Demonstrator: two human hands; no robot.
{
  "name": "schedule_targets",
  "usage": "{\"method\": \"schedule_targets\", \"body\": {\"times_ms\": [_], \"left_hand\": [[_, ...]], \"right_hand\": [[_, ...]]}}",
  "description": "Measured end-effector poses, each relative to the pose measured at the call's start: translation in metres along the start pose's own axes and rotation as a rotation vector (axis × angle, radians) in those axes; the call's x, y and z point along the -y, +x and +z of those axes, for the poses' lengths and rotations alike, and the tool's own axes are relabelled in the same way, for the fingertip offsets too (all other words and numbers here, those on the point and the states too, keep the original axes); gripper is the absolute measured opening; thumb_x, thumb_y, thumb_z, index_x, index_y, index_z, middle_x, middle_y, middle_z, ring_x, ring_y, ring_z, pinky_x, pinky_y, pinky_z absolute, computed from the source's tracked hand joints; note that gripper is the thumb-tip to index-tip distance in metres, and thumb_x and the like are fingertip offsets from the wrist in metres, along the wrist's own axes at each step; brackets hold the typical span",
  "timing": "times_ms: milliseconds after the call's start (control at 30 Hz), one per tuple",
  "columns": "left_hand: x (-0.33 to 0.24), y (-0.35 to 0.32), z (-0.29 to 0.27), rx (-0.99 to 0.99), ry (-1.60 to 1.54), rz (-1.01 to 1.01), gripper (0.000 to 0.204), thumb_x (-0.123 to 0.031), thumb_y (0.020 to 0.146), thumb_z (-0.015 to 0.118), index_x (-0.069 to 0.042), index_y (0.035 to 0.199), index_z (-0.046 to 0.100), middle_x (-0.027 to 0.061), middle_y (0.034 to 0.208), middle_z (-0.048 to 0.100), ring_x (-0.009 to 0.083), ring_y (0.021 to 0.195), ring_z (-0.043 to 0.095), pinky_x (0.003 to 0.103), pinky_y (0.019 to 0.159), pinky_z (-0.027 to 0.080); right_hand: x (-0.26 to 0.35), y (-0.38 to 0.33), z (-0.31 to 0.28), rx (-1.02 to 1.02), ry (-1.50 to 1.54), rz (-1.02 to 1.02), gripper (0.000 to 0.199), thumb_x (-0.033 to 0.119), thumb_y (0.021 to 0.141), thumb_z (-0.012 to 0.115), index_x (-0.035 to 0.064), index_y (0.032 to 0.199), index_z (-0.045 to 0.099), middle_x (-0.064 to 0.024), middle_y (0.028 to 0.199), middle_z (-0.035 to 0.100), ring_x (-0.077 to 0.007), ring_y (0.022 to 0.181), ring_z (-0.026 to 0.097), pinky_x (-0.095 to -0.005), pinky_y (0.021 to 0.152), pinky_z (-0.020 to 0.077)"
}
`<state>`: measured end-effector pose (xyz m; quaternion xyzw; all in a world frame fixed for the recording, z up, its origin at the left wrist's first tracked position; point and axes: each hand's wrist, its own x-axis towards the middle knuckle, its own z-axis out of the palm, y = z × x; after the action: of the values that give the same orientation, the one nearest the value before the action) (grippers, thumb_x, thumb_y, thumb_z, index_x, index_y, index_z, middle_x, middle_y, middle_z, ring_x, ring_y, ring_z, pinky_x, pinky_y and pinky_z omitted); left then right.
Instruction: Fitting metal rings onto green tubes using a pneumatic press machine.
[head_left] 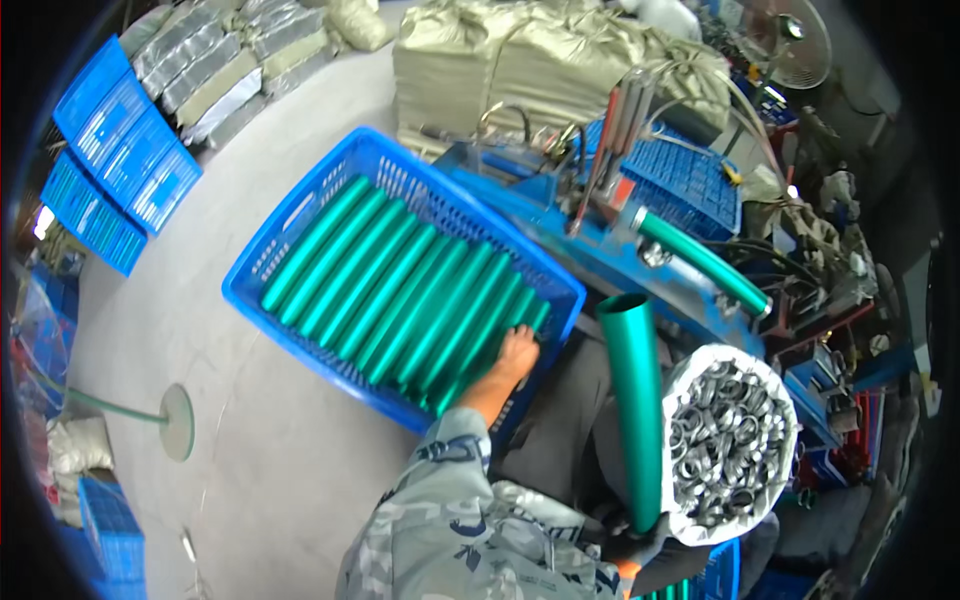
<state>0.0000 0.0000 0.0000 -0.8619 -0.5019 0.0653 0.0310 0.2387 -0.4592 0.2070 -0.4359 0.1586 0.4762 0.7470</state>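
Tubes (405,300) lie rowed in the crate (470,208); left hand (519,350) on the end ones, can't tell grip. Right hand (632,543) seems wrapped round loose tube (637,420), low end. Machine (600,245) tube (705,265) ringed one end, likely partway; loose tube's top bare, ring pending?

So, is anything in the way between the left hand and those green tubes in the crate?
Nothing visible: the left hand is at the tubes, its forearm reaching in over the crate rim.
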Motion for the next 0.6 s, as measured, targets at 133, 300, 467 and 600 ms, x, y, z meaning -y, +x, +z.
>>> {"method": "schedule_targets", "body": {"times_ms": [133,300,467,600], "left_hand": [[0.058,-0.032,-0.027,-0.114,-0.282,-0.074,0.021,-0.022,0.098,0.077,-0.013,0.110,0.091,0.0182,0.144,0.074,0.0379,0.141,0.066,0.055,0.117,0.054],[-0.011,-0.027,-0.128,-0.375,-1.409,-0.239,0.046,-0.038,0.101,0.092,-0.006,0.133,0.086,0.0234,0.152,0.075,0.0348,0.140,0.073,0.047,0.119,0.057],[-0.028,-0.082,-0.287,-0.425,-2.368,-0.068,0.045,-0.028,0.116,0.078,-0.007,0.152,0.062,0.0075,0.136,0.078,0.0194,0.118,0.079,0.038,0.097,0.066],[-0.015,-0.110,-0.355,-0.414,-2.616,0.175,0.055,-0.054,0.122,0.059,-0.009,0.153,0.062,0.0153,0.142,0.075,0.0308,0.124,0.078,0.041,0.093,0.064]], "right_hand": [[-0.038,0.014,0.015,0.028,0.003,0.014,0.056,0.064,0.110,0.070,0.0109,0.126,0.077,-0.0086,0.098,0.081,-0.0216,0.071,0.069,-0.0336,0.057,0.0511],[0.017,0.009,-0.037,0.176,-0.233,0.024,0.061,0.066,0.112,0.062,0.0099,0.135,0.071,-0.0132,0.095,0.076,-0.0254,0.069,0.066,-0.0396,0.058,0.0522],[0.021,-0.005,-0.046,0.159,-0.354,-0.002,0.083,0.072,0.111,0.055,0.0110,0.167,0.059,-0.0182,0.115,0.075,-0.0322,0.084,0.067,-0.0454,0.070,0.0545],[0.003,-0.014,-0.010,0.043,-0.187,-0.108,0.075,0.073,0.106,0.061,0.0063,0.140,0.067,-0.0166,0.102,0.074,-0.0296,0.077,0.066,-0.0429,0.064,0.0524]]}}
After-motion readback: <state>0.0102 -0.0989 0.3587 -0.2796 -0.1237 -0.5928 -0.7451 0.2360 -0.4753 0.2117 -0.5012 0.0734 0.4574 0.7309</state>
